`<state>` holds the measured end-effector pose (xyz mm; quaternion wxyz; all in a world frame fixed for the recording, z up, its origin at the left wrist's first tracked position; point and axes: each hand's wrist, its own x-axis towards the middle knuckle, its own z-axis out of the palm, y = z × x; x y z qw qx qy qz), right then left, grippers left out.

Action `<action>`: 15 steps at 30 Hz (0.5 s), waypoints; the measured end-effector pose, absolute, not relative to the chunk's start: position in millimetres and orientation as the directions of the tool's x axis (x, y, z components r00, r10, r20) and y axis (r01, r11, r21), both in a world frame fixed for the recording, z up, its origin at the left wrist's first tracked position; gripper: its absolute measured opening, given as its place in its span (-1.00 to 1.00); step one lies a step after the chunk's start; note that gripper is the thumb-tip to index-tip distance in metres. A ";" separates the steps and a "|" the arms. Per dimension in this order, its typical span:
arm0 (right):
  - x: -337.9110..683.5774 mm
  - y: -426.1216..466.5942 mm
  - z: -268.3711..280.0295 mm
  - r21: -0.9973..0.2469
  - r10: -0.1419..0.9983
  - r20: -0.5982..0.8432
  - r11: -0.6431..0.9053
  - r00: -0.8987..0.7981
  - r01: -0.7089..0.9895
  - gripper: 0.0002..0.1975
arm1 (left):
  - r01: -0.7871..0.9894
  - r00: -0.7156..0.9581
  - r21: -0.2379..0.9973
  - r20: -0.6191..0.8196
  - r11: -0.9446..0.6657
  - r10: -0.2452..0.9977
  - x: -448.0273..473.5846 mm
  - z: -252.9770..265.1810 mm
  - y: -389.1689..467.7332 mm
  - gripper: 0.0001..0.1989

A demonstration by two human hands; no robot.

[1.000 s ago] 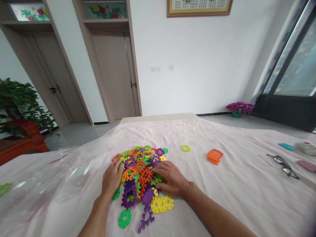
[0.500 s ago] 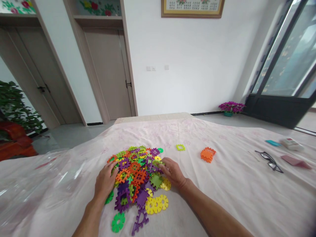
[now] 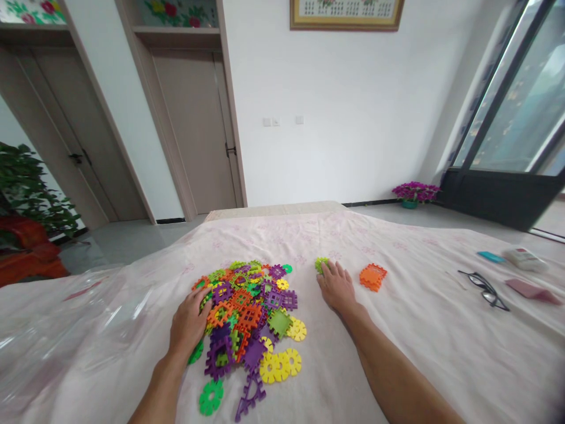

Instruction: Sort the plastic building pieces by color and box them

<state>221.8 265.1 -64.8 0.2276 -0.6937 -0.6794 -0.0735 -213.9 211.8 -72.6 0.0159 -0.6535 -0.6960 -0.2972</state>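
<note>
A heap of plastic interlocking building pieces [image 3: 242, 300], in orange, purple, green and yellow, lies on the cloth. My left hand [image 3: 190, 318] rests against the heap's left side, fingers loosely curved and apart, holding nothing visible. To the right of the heap, my right hand [image 3: 338, 287] lies low over the cloth with its fingers stretched out. Its fingertips touch or partly cover a yellow-green square piece [image 3: 321, 264]; how many pieces lie there is hard to tell. Further right sit orange square pieces [image 3: 373, 277], seemingly stacked.
Eyeglasses [image 3: 484, 290], a pink folded item [image 3: 533, 291], a blue flat item [image 3: 491, 257] and a white pack [image 3: 524, 259] lie at the right. Crumpled clear plastic [image 3: 88, 330] covers the left side. Loose yellow discs [image 3: 281, 366] and a green disc [image 3: 211, 397] lie near the front.
My right hand has moved right, from the heap's edge to the separate yellow-green piece, carrying a yellow-green piece from the heap. My left hand has stayed by the heap.
</note>
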 end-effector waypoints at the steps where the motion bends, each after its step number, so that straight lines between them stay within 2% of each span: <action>1: 220.0 263.8 -62.4 -0.231 0.892 0.447 0.046 0.064 0.972 -0.55 | 0.918 -0.146 0.395 0.415 -0.034 0.898 -213.5 -72.4 211.7 -0.56; 3: 213.9 259.1 -54.1 -0.288 0.854 0.520 0.160 0.014 0.944 -0.63 | 0.916 -0.141 0.399 0.423 -0.044 0.895 -213.0 -72.0 211.1 -0.56; 6: 195.0 245.2 -40.3 -0.391 0.810 0.560 0.445 -0.176 0.806 -0.72 | 0.916 -0.133 0.399 0.425 -0.053 0.895 -212.4 -71.5 210.3 -0.56; 8: 176.3 232.2 -33.7 -0.424 0.790 0.527 0.564 -0.314 0.708 -0.70 | 0.916 -0.134 0.398 0.419 -0.049 0.898 -212.2 -71.3 209.8 -0.56; 12: 141.3 209.4 -26.0 -0.393 0.733 0.432 0.678 -0.526 0.621 -0.73 | 0.916 -0.145 0.399 0.409 -0.034 0.901 -211.9 -71.2 209.4 -0.55; 15: 130.6 202.8 -22.9 -0.356 0.678 0.408 0.735 -0.612 0.577 -0.48 | 0.916 -0.147 0.401 0.412 -0.034 0.899 -211.9 -71.5 209.6 -0.56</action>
